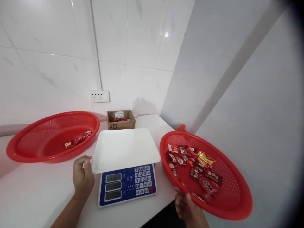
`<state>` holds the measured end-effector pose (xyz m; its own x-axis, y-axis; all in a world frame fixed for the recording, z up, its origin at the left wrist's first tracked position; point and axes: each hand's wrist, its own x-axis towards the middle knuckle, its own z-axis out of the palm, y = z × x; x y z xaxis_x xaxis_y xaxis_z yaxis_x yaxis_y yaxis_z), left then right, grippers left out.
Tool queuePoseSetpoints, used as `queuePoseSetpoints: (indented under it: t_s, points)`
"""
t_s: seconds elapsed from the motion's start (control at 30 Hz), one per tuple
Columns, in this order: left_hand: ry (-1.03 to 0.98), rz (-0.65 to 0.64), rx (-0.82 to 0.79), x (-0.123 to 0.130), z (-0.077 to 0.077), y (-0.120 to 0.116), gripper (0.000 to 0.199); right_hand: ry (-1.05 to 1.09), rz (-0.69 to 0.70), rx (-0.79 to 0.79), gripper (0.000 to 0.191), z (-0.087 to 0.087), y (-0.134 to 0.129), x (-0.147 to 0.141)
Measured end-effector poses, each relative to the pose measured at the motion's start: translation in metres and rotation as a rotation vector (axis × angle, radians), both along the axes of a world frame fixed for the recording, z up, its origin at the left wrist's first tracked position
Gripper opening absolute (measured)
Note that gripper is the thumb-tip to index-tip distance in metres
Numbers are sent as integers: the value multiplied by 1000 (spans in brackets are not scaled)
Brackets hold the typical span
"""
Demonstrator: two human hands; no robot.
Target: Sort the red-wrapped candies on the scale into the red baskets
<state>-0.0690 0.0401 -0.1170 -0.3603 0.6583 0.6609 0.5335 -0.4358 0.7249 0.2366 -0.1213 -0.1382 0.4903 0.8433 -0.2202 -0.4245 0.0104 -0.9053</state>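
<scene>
My left hand (pixel 83 175) is closed, fingers curled, at the left edge of the white pan (pixel 125 148) on a blue-and-white digital scale (pixel 128 185). Its fingertips reach the pan's edge; whether anything is between them cannot be made out. The pan holds nothing, and the scale's display windows look dark. On the right, my right hand (pixel 187 207) grips the near rim of a red plastic basket (pixel 232 193), thumb on the outside. The basket is tilted, with several wrapped candies (pixel 197 171) in red, brown and gold inside.
Another red basket (pixel 38 142) with a few wrapped candies (pixel 77 140) stands on the white table (pixel 35 193) at left. Behind the scale is a small cardboard box (pixel 121 125) with red packets inside. A tiled wall (pixel 137 79) with a socket (pixel 100 96) closes off the back; a grey wall (pixel 237 104) rises at right.
</scene>
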Motion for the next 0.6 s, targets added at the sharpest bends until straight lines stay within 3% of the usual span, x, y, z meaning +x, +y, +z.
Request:
queuePoseSetpoints:
  t_s: [0.13,0.27,0.4,0.47,0.53,0.6]
  points:
    - [18,-20,3,-1,0,-1,11,118,-18,-86,50,10,-2,6]
    - [27,-31,31,-2,-2,0,12,85,0,-125,39,24,6,3]
    - [24,-56,60,-2,-3,2,11,79,50,-109,45,25,18,-2]
    - [28,-58,68,-1,-3,1,11,51,172,-109,50,24,18,-2]
    - [33,-52,71,-1,-2,0,12,-55,442,-123,52,30,13,1]
    - [30,-49,64,0,-1,-1,13,-229,723,-112,51,47,7,8]
